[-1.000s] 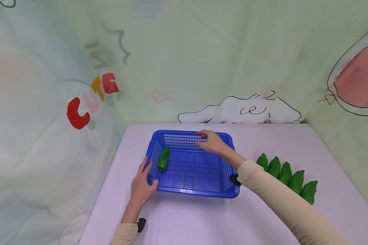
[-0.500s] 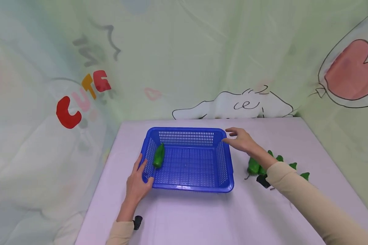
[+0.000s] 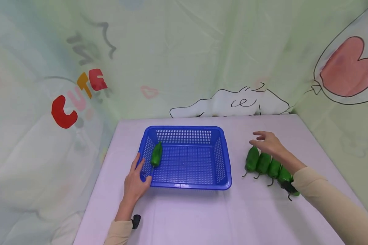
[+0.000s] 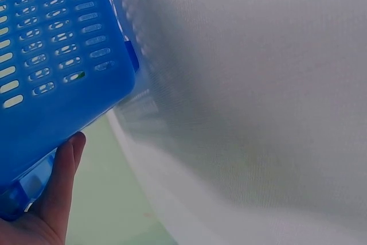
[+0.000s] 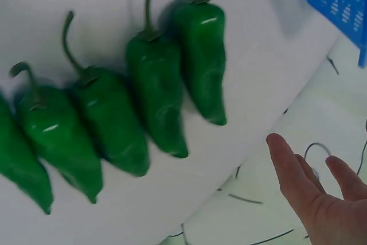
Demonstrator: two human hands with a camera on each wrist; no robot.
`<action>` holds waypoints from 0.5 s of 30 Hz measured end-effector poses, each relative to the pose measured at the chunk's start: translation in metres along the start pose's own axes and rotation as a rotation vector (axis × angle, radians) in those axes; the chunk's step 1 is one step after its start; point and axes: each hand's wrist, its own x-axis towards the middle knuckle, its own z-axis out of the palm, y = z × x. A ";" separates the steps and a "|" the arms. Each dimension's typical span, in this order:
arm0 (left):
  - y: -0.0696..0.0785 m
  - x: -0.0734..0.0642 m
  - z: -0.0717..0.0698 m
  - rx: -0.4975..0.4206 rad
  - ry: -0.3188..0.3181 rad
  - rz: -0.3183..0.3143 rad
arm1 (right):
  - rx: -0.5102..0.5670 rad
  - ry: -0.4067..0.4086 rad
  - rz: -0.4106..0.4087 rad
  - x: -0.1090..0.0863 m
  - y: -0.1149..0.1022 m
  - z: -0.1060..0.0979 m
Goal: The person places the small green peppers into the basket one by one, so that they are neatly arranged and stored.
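My left hand [image 3: 134, 183] rests at the near-left corner of a blue plastic basket [image 3: 187, 186], its fairly straight fingers along the left rim and the thumb at the front corner. Inside the basket, by its left wall, lies one green pepper [image 3: 156, 155]. My right hand [image 3: 270, 144] hovers near the top of a row of green peppers [image 3: 252, 159], thumb and fingers apart and holding nothing. The right wrist view shows several peppers [image 5: 202, 55] side by side, stems pointing up in that view, with the right hand [image 5: 330, 205] apart from them.
A white-covered table [image 3: 199, 217] bears the basket on the left and the pepper row on the right. Printed cloth [image 3: 196, 61] hangs behind the table and at both sides. Black wrist camera mounts [image 3: 136, 221] stick out from both wrists.
The right hand has moved from above the basket, out past its right rim, over to the peppers. The left hand stays at the basket's corner. The head view has shifted slightly.
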 end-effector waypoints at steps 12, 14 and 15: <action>-0.001 -0.006 -0.002 0.007 0.014 0.004 | 0.026 0.023 0.119 -0.028 0.071 -0.034; -0.002 -0.006 -0.003 0.012 0.019 0.005 | 0.057 0.011 0.147 -0.032 0.086 -0.036; -0.002 -0.006 -0.003 0.017 0.021 0.004 | 0.066 0.007 0.159 -0.033 0.093 -0.036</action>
